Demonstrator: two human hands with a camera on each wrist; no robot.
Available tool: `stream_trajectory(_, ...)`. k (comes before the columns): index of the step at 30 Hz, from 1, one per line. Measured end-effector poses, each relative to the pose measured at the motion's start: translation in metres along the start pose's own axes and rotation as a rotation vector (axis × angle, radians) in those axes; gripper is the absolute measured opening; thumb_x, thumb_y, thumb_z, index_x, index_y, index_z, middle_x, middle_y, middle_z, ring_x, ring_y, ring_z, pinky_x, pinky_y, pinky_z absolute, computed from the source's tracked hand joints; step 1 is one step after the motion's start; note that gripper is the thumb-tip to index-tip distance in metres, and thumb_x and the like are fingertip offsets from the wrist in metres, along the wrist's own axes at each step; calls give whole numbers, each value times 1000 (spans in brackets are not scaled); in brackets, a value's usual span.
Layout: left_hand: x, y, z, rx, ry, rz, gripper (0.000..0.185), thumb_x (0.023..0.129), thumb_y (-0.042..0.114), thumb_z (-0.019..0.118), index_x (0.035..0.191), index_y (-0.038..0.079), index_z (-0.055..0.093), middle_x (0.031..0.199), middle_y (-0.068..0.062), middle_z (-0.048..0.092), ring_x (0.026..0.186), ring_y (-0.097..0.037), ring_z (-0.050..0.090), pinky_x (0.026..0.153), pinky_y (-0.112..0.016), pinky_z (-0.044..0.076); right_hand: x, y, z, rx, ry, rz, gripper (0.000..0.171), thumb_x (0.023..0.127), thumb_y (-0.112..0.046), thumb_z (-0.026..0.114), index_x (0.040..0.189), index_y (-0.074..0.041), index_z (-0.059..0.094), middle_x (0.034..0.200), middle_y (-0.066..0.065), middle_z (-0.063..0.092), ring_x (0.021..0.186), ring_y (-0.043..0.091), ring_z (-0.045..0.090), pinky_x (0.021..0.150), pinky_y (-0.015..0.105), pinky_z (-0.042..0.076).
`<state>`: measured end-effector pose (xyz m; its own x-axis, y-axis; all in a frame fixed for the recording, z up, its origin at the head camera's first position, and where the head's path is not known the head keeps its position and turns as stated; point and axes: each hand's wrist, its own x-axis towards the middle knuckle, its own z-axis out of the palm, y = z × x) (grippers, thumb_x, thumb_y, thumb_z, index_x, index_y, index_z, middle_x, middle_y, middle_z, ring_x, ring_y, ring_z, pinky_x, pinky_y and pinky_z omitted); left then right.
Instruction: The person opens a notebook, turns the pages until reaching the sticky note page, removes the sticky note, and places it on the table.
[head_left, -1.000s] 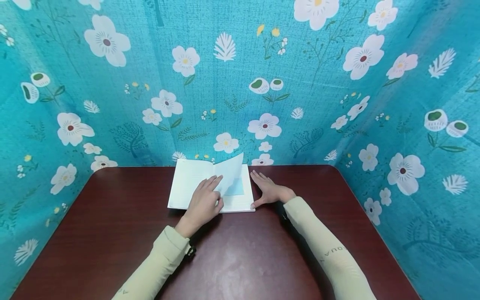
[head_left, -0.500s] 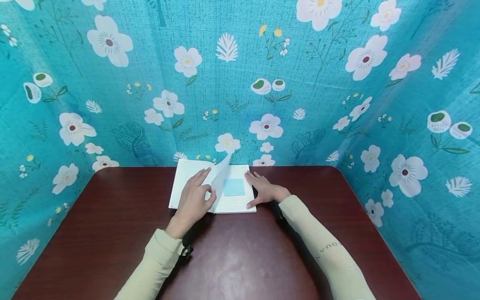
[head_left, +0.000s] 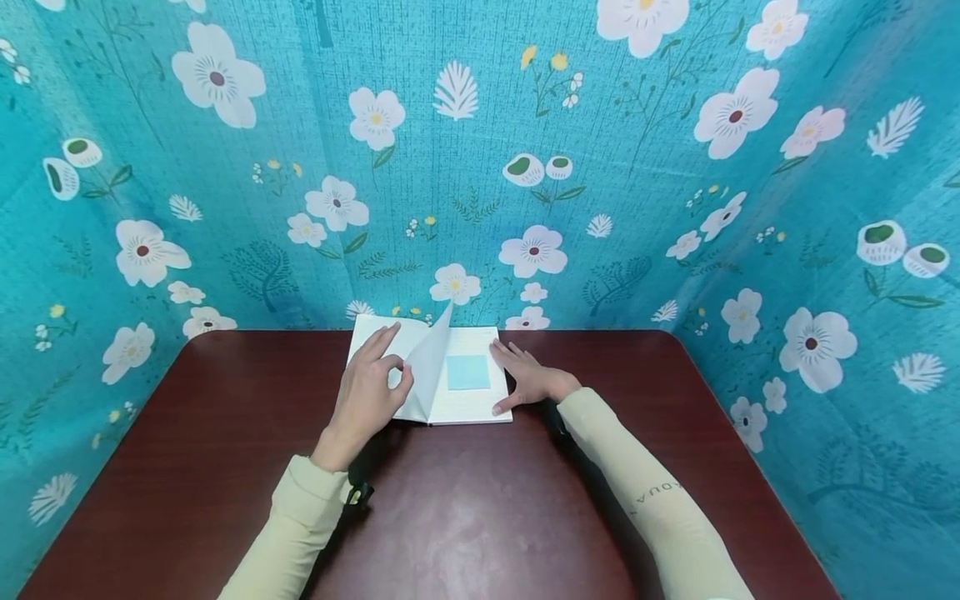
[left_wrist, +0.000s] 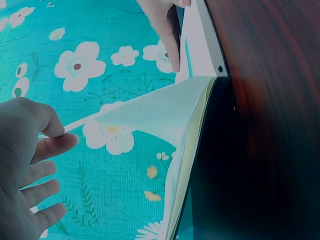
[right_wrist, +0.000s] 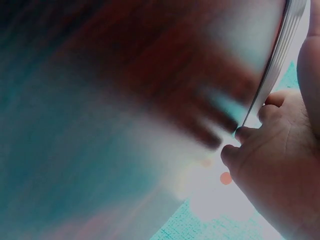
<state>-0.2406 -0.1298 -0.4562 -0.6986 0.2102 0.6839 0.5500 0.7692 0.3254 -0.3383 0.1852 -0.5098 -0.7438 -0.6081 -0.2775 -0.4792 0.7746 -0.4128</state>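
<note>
An open notebook (head_left: 465, 408) lies at the table's far edge, its right-hand page bearing a light blue sticky note (head_left: 467, 372). My left hand (head_left: 362, 404) pinches one lifted page (head_left: 433, 367) between thumb and index finger, other fingers extended. In the left wrist view that page (left_wrist: 150, 107) stretches from the pinch to the spine. My right hand (head_left: 534, 383) rests along the notebook's right edge, fingers spread, thumb at the near corner. The right wrist view has the right hand (right_wrist: 277, 155) against the side of the notebook (right_wrist: 274, 67).
The dark red-brown table (head_left: 480, 508) is glossy and reflects light. Behind it and along both sides hangs a turquoise floral curtain (head_left: 420, 200), close behind the notebook. A dark wrist strap (head_left: 358, 494) shows at the left sleeve.
My left hand has moved left and toward me, swinging the lifted page leftward. The blue sticky note, partly covered before, is now fully visible. My right hand has shifted slightly left onto the notebook's edge.
</note>
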Motion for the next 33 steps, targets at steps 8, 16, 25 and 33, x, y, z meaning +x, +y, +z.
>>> stream_trajectory(8,-2,-1,-12,50,2,12,21,87,4,67,69,-5,75,141,-20,61,134,-40,54,108,-55,45,1,2,-1,-7,-5,-4,129,80,-59,80,164,-6,-3,172,11,-7,157,38,-8,125,59,3)
stream_trajectory(16,-7,-8,-24,146,-2,51,20,84,2,69,68,-7,74,143,-24,57,134,-44,52,109,-57,44,0,1,0,0,3,-1,129,80,-59,80,164,-6,-2,172,12,-5,157,39,-6,125,60,5)
stream_trajectory(25,-21,-22,-36,223,-84,47,23,83,1,67,63,-8,70,148,-24,53,144,-43,41,115,-60,36,-1,2,1,-1,9,-6,128,80,-59,80,164,-6,-1,172,12,-6,157,39,-6,125,60,5)
stream_trajectory(33,-36,-36,-38,283,-135,15,23,81,2,68,59,-7,67,149,-23,53,144,-43,40,115,-60,35,-5,-4,-1,14,17,-6,127,80,-56,81,163,-3,0,172,15,-3,157,41,-4,124,61,5)
